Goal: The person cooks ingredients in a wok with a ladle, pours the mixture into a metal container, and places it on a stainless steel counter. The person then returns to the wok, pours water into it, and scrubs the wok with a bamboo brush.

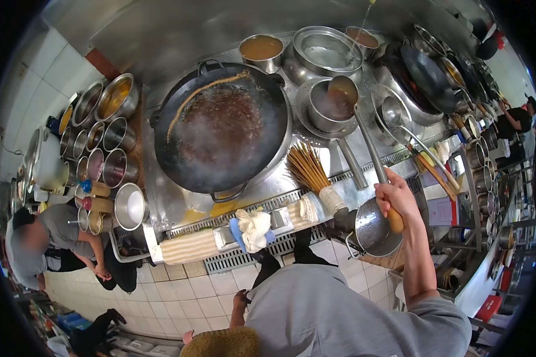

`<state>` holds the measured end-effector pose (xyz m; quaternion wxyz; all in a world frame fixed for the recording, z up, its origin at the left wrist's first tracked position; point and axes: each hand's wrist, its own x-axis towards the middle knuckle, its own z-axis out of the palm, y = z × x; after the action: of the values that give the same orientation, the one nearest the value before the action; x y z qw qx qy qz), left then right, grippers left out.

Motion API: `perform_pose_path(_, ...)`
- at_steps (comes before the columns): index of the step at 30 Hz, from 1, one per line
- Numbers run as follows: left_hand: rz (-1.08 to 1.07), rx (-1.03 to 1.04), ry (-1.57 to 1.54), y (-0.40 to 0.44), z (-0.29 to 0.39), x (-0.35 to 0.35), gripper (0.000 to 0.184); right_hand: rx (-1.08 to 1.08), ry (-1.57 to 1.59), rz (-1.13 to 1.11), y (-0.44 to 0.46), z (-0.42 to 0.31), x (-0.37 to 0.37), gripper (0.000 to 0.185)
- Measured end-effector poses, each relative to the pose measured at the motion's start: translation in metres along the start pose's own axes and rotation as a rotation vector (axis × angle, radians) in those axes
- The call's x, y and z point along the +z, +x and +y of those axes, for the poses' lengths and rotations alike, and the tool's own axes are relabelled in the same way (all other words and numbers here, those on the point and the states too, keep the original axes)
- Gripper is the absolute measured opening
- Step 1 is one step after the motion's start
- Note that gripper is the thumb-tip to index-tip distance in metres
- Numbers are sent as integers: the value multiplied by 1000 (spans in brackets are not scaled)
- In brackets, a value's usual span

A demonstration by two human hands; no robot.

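Note:
My right hand [395,197] is wrapped round the wooden-ended handle of a long metal ladle [372,146]. The ladle's bowl holds brown liquid and is tilted over a small handled pot [329,116], which rests on a perforated metal strainer. Left of it, a large black wok [167,149] holds dark, bubbling, steaming liquid, with a tan crust along its upper left inside. My left hand [242,297] hangs low beside my body, small and dark, its fingers unclear. A bamboo brush [309,166] lies between the wok and my right hand.
Metal bowls and pots [119,134] crowd the left side. Behind stand a pot of brown liquid [261,49] and a basin [327,50] under running water. A black-coated pan [378,226] hangs below my right hand. Folded cloths [253,231] lie on the front edge. A person [71,229] is at the left.

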<state>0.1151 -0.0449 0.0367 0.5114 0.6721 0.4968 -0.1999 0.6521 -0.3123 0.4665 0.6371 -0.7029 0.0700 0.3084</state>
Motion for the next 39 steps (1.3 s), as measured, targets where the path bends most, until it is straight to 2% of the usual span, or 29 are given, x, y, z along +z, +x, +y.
perform_pose_path(2,22,18,-258,26,-49,14,47,-84,-183,55,-2,6,1,51)
perform_pose_path(4,63,199,-357,40,-81,28,43,-194,-472,150,0,23,2,62)
perform_pose_path(6,64,248,-438,31,-71,29,40,-395,-595,196,-1,38,6,62)
perform_pose_path(7,37,161,-510,15,-50,27,40,-496,-656,210,1,41,10,62)
perform_pose_path(8,9,71,-579,-5,-27,22,39,-273,-441,143,-16,17,31,61)
perform_pose_path(11,5,-78,-314,3,-39,26,39,-174,-186,-36,-15,2,54,63)
perform_pose_path(12,8,-69,-193,-11,-13,16,38,-135,-167,-111,-10,-6,64,63)
perform_pose_path(15,16,-94,-299,-16,-6,16,37,-182,-221,-279,29,1,95,62)
perform_pose_path(18,67,-62,-293,-34,13,13,38,-268,-367,-283,57,25,125,61)
perform_pose_path(21,104,-165,-264,-43,11,18,40,-151,-294,-386,47,29,145,61)
perform_pose_path(23,94,-152,-333,-51,-7,26,41,-45,-202,-479,39,40,152,56)
perform_pose_path(25,106,-178,-357,-54,-17,32,38,196,70,-551,24,41,158,47)
perform_pose_path(28,165,-282,-327,-82,18,30,32,497,499,-662,16,38,158,39)
perform_pose_path(31,178,-267,-410,-83,17,29,31,713,806,-808,17,43,153,38)
perform_pose_path(32,180,-262,-437,-83,16,28,30,722,836,-854,17,47,151,38)
perform_pose_path(35,150,-194,-339,-68,12,18,31,811,989,-849,11,48,144,40)
perform_pose_path(38,348,138,-271,-54,28,-5,33,768,1119,-870,-2,46,133,50)
perform_pose_path(39,351,172,-459,-63,62,-20,34,748,1136,-870,-7,44,128,49)
